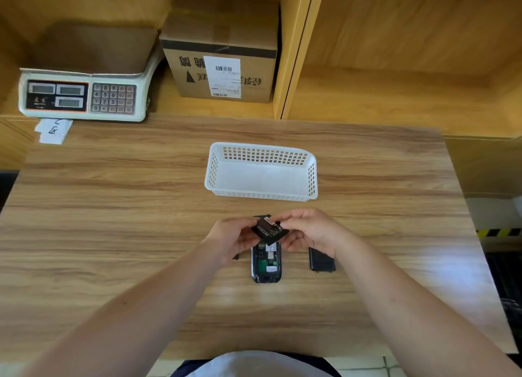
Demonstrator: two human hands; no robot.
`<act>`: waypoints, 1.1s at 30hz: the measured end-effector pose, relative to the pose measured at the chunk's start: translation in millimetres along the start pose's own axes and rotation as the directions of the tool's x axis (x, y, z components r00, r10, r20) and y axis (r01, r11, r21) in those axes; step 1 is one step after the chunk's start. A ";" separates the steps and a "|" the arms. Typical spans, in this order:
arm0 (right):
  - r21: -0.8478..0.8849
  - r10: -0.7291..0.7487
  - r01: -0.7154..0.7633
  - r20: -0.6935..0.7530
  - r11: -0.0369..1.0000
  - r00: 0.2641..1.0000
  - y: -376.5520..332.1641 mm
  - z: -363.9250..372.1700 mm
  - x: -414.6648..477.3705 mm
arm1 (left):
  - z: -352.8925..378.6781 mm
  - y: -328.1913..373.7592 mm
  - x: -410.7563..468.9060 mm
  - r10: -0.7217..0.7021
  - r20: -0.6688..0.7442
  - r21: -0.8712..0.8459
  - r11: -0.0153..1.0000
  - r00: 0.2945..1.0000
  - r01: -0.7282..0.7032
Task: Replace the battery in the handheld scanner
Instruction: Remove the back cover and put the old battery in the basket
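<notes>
Wooden table [113, 235]: fills the middle of the frame.
Cardboard box [223, 52]: upper centre, on a shelf.
Weighing scale [82, 94]: upper left.
White basket [261, 172]: centre, on the table.
Left hand [230, 239] and right hand [309, 229]: centre, close together, both pinching the battery [269, 229], which is tilted just above the scanner.
Handheld scanner [266, 263]: lower centre, back up, compartment open.
Dark back cover [322, 261]: flat just right of the scanner.
</notes>
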State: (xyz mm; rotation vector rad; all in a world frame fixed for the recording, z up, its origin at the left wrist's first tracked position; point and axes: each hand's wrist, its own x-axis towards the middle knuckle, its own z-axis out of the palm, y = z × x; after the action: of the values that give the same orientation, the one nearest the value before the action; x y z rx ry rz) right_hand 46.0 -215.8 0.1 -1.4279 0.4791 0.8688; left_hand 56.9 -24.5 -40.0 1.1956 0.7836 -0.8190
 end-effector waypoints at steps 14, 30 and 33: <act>0.351 -0.034 0.152 -0.319 0.924 0.947 -45.0 3.0 28.2 | 17.2 55.4 7.0 0.336 -0.146 0.094 0.941 0.931 -0.325; 0.462 0.175 -0.053 -0.225 0.885 0.959 -92.9 -11.7 95.6 | 41.9 114.9 51.0 0.326 -0.121 0.654 0.737 0.938 -0.172; 0.442 0.197 -0.088 -0.206 0.893 0.958 -94.2 -10.2 106.1 | 46.3 118.6 63.5 0.271 -0.145 0.707 0.701 0.952 -0.092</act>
State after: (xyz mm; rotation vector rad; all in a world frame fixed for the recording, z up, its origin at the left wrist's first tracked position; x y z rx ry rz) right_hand 185.2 -194.1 -19.7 -1.1010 0.9180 0.6492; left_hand 194.9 -57.9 -30.3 2.0557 0.5306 -0.8348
